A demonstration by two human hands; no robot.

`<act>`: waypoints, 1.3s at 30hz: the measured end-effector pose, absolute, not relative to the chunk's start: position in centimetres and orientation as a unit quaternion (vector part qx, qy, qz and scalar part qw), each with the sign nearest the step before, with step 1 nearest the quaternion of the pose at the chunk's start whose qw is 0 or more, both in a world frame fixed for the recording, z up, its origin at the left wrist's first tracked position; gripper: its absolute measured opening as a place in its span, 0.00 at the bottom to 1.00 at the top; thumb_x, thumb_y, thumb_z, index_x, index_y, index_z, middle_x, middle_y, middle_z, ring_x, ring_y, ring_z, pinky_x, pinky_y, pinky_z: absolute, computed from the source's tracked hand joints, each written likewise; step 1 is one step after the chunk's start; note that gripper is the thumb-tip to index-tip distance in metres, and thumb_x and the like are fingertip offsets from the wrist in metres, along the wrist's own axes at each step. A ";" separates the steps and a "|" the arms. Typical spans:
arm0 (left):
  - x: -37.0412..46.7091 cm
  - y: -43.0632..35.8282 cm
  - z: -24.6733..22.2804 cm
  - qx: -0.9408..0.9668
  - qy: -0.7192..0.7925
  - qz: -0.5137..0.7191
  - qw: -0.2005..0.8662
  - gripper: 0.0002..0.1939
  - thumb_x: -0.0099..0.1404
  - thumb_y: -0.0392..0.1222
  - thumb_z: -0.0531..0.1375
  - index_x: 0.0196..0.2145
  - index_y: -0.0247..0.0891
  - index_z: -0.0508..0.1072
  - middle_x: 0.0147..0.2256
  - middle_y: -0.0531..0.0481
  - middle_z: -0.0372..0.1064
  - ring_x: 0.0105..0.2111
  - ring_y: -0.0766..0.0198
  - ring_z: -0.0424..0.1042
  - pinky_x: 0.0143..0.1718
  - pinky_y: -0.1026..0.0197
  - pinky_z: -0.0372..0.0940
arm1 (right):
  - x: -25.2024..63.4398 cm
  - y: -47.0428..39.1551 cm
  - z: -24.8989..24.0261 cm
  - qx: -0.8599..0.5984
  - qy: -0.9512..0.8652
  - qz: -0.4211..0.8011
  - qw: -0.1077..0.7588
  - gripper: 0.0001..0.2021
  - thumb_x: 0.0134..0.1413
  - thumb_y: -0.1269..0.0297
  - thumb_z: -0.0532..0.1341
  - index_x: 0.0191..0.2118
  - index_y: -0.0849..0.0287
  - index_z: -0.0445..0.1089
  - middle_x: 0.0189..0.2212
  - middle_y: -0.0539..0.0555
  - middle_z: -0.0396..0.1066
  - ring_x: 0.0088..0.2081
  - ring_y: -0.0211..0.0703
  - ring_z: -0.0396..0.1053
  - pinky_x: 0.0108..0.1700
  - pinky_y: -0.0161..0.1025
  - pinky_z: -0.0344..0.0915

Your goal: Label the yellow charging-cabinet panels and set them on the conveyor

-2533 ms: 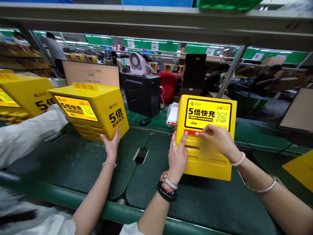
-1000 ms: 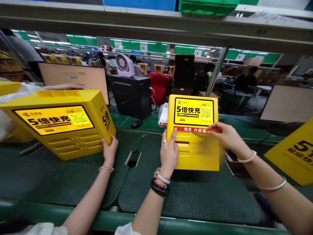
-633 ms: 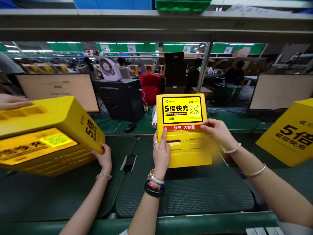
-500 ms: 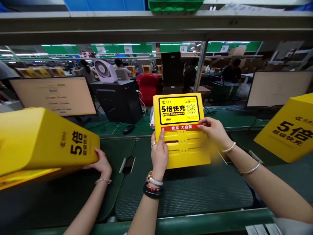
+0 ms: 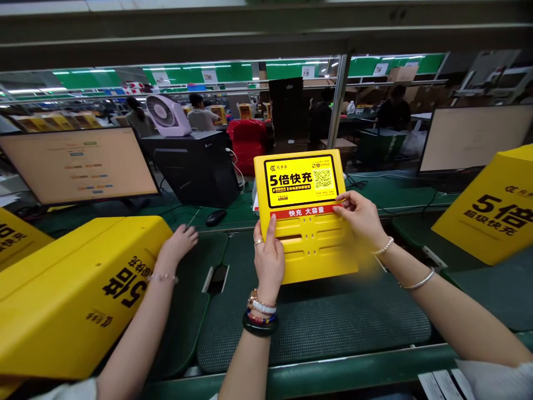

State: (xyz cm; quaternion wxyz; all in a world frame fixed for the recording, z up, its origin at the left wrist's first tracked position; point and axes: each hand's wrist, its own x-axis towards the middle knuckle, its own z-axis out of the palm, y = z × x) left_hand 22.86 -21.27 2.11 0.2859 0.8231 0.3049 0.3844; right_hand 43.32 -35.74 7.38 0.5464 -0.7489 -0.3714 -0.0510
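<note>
Your left hand [image 5: 270, 266] is gripping the left edge of the yellow box [image 5: 308, 272], apparently steadying it above the near green mat [image 5: 312, 328]; your right hand [image 5: 364, 219] is pinching the red strip's [image 5: 306, 211] right end, likely aligning it beneath the label [image 5: 291, 180].

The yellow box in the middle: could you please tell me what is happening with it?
The left hand steadies the yellow, plastic-looking box by its left edge, while the right hand pinches the right end of a narrow red strip lying across its front. A co-worker's hand is beside another yellow box.
</note>
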 end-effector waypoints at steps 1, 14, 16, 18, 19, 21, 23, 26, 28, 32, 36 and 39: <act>22.8 -21.3 2.1 0.823 0.305 0.383 0.287 0.29 0.72 0.37 0.45 0.68 0.54 0.54 0.69 0.44 0.44 0.62 0.53 0.63 0.51 0.55 0.69 | 43.3 -35.8 7.4 -0.748 -0.370 -0.052 0.548 0.14 0.47 0.56 0.63 0.39 0.58 0.70 0.29 0.50 0.68 0.30 0.41 0.64 0.33 0.39 0.61; 22.6 -21.5 2.3 0.829 0.302 0.383 0.274 0.29 0.72 0.37 0.45 0.68 0.53 0.54 0.69 0.42 0.44 0.62 0.51 0.63 0.46 0.57 0.70 | 43.0 -35.6 7.3 -0.746 -0.366 -0.061 0.553 0.13 0.48 0.57 0.64 0.39 0.58 0.70 0.29 0.50 0.68 0.30 0.41 0.65 0.33 0.39 0.62; 22.6 -21.6 2.3 0.828 0.303 0.382 0.275 0.29 0.72 0.37 0.45 0.68 0.54 0.54 0.69 0.42 0.44 0.61 0.51 0.64 0.46 0.56 0.70 | 43.0 -35.7 7.3 -0.746 -0.367 -0.063 0.552 0.13 0.49 0.57 0.63 0.40 0.58 0.69 0.29 0.50 0.68 0.30 0.41 0.65 0.33 0.39 0.62; 22.6 -21.6 2.3 0.828 0.304 0.381 0.276 0.29 0.72 0.37 0.45 0.68 0.54 0.54 0.69 0.42 0.44 0.62 0.51 0.63 0.47 0.56 0.70 | 43.1 -35.9 7.4 -0.760 -0.374 -0.077 0.526 0.13 0.52 0.57 0.62 0.41 0.58 0.69 0.29 0.51 0.69 0.31 0.43 0.66 0.34 0.40 0.63; 22.6 -21.6 2.3 0.828 0.305 0.381 0.276 0.29 0.72 0.37 0.45 0.68 0.54 0.54 0.69 0.42 0.44 0.62 0.51 0.62 0.47 0.56 0.70 | 43.1 -36.1 7.5 -0.776 -0.379 -0.103 0.493 0.12 0.54 0.57 0.62 0.42 0.58 0.69 0.30 0.53 0.70 0.33 0.45 0.66 0.36 0.41 0.63; 22.8 -21.5 2.3 0.828 0.305 0.381 0.276 0.29 0.72 0.37 0.45 0.68 0.53 0.54 0.69 0.42 0.44 0.63 0.51 0.62 0.48 0.55 0.70 | 43.0 -36.3 7.6 -0.814 -0.383 -0.197 0.390 0.14 0.58 0.58 0.60 0.46 0.60 0.70 0.37 0.59 0.72 0.40 0.53 0.68 0.42 0.47 0.64; 23.0 -21.4 2.4 0.827 0.305 0.383 0.276 0.29 0.72 0.37 0.45 0.68 0.52 0.54 0.69 0.41 0.44 0.63 0.50 0.62 0.50 0.53 0.69 | 42.3 -36.1 7.5 -0.826 -0.375 -0.300 0.295 0.16 0.64 0.57 0.57 0.52 0.61 0.69 0.48 0.65 0.70 0.51 0.60 0.65 0.50 0.54 0.61; 23.3 -21.0 2.5 0.823 0.314 0.381 0.281 0.29 0.71 0.36 0.45 0.68 0.51 0.54 0.68 0.41 0.46 0.62 0.50 0.62 0.53 0.51 0.69 | 39.5 -34.0 6.7 -0.790 -0.448 -0.348 0.234 0.20 0.70 0.58 0.50 0.60 0.63 0.65 0.62 0.66 0.60 0.65 0.59 0.54 0.63 0.57 0.52; 23.6 -20.8 2.6 0.819 0.318 0.380 0.289 0.30 0.71 0.36 0.46 0.68 0.50 0.54 0.68 0.42 0.46 0.62 0.51 0.62 0.54 0.51 0.69 | 36.7 -31.6 5.7 -0.733 -0.568 -0.319 0.197 0.24 0.72 0.57 0.47 0.65 0.64 0.60 0.68 0.62 0.52 0.70 0.52 0.44 0.69 0.55 0.41; 23.8 -20.3 2.7 0.808 0.323 0.380 0.313 0.30 0.70 0.38 0.49 0.68 0.50 0.54 0.68 0.45 0.49 0.60 0.55 0.66 0.57 0.53 0.67 | 33.2 -28.2 4.1 -0.700 -0.639 -0.259 0.187 0.32 0.72 0.50 0.45 0.71 0.67 0.49 0.71 0.57 0.42 0.72 0.46 0.35 0.72 0.49 0.33; 23.9 -20.1 3.0 0.817 0.313 0.381 0.300 0.30 0.70 0.36 0.47 0.69 0.47 0.53 0.68 0.43 0.48 0.64 0.53 0.60 0.61 0.51 0.64 | 36.8 -31.8 2.5 -0.774 -0.534 -0.220 0.260 0.32 0.72 0.50 0.44 0.71 0.66 0.47 0.71 0.58 0.40 0.72 0.49 0.34 0.72 0.54 0.28; 23.9 -20.2 3.2 0.816 0.319 0.376 0.303 0.30 0.70 0.38 0.46 0.69 0.46 0.52 0.68 0.41 0.48 0.64 0.51 0.60 0.60 0.49 0.64 | 41.6 -37.5 0.5 -0.841 -0.357 -0.093 0.396 0.30 0.70 0.49 0.45 0.67 0.63 0.59 0.67 0.61 0.52 0.70 0.56 0.42 0.70 0.61 0.29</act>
